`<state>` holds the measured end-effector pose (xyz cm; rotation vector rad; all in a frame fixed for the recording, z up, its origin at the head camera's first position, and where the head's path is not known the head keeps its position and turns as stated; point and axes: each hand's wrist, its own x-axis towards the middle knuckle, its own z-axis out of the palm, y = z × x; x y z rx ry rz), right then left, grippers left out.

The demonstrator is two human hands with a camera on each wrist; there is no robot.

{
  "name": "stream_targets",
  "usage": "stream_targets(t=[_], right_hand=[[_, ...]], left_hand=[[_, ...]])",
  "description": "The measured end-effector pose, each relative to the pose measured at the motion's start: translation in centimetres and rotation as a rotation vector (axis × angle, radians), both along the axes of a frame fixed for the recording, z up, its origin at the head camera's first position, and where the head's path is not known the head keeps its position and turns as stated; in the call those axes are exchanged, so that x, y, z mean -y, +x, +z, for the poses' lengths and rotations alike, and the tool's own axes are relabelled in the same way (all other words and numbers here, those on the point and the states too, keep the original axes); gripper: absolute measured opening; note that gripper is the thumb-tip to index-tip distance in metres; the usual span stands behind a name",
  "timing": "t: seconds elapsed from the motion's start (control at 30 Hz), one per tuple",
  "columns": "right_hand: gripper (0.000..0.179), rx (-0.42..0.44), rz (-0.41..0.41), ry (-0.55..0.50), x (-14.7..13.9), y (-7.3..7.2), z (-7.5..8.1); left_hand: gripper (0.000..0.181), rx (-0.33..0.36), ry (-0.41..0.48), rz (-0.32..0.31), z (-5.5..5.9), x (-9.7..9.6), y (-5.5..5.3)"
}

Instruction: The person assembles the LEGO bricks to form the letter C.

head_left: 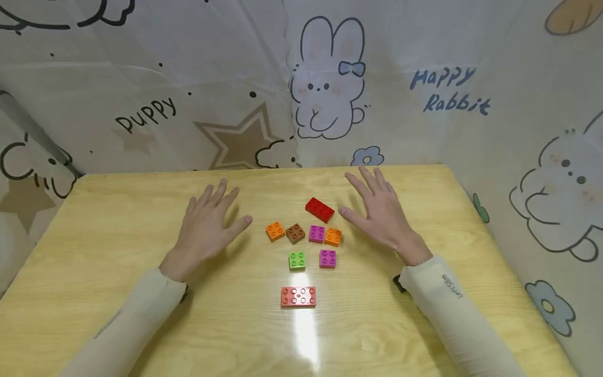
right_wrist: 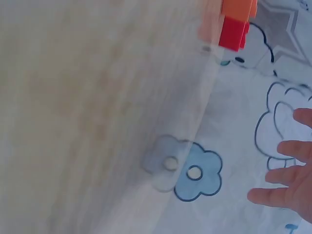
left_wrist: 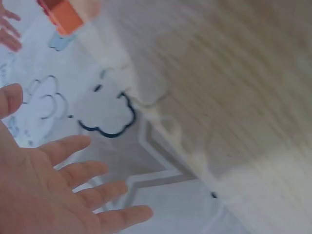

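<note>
Both hands are spread, palms down, on either side of a loose group of toy building bricks, and neither holds anything. My left hand (head_left: 203,229) is nearest an orange brick (head_left: 275,231), with a brown brick (head_left: 296,233) beside that. Close to my right hand (head_left: 379,212) lies a long red brick (head_left: 320,210). A magenta brick (head_left: 316,234) stands against another orange brick (head_left: 333,236). Nearer the front are a green brick (head_left: 297,261), a second magenta brick (head_left: 327,258) and a long pinkish-red brick (head_left: 299,297). In the left wrist view the left fingers are straight and apart.
The bricks lie on a wooden table (head_left: 235,324), lit by a bright reflection at its front middle. Behind its far edge and along its sides hangs a white cloth (head_left: 226,47) printed with rabbits, stars and flowers. A dark wristband (head_left: 399,283) shows at the right sleeve.
</note>
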<state>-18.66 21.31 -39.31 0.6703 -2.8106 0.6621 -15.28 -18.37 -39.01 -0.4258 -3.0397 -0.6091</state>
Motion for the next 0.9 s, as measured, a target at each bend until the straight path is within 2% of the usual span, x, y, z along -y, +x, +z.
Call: stream_targets(t=[0.3, 0.5, 0.6, 0.73, 0.9], right_hand=[[0.071, -0.023, 0.154, 0.016, 1.6, 4.4, 0.0], [0.066, -0.026, 0.226, 0.009, 2.3, 7.1, -0.1], [0.063, -0.027, 0.237, -0.003, 2.3, 7.8, -0.1], [0.06, -0.027, 0.234, 0.0, 2.1, 8.0, -0.1], [0.058, -0.03, 0.223, 0.016, 2.0, 7.8, -0.6]], left_hand=[[0.08, 0.029, 0.004, -0.068, 1.2, -1.5, 2.9], [0.08, 0.042, 0.006, -0.145, 1.2, -3.5, 4.9], [0.081, 0.045, -0.005, -0.207, 0.8, -4.8, 6.3], [0.073, 0.038, -0.029, -0.304, 0.2, -6.5, 8.1], [0.06, -0.001, -0.052, -0.367, -0.8, -7.8, 9.3]])
